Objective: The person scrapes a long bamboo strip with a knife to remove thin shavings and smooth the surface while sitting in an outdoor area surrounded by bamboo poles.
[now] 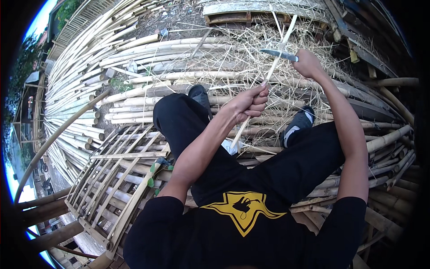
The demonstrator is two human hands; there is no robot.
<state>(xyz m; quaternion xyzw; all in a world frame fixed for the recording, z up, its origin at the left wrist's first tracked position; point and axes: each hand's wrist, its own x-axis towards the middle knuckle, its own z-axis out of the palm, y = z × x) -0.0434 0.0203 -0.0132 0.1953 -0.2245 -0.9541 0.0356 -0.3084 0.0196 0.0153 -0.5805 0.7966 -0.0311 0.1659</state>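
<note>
Two hands are working in the head view: the left hand [249, 101] is curling its fingers [257, 107] around a pale strip [273, 68] slanting far right over scattered shavings [246, 60]. The right hand [308, 64] is clenching a knife [290, 57], whose blade [270, 52] is crossing the strip farther out.

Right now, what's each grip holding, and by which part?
The left grip holds a pale strip below its middle, its nearer end poking out; the right grip holds a knife by its handle end.
</note>
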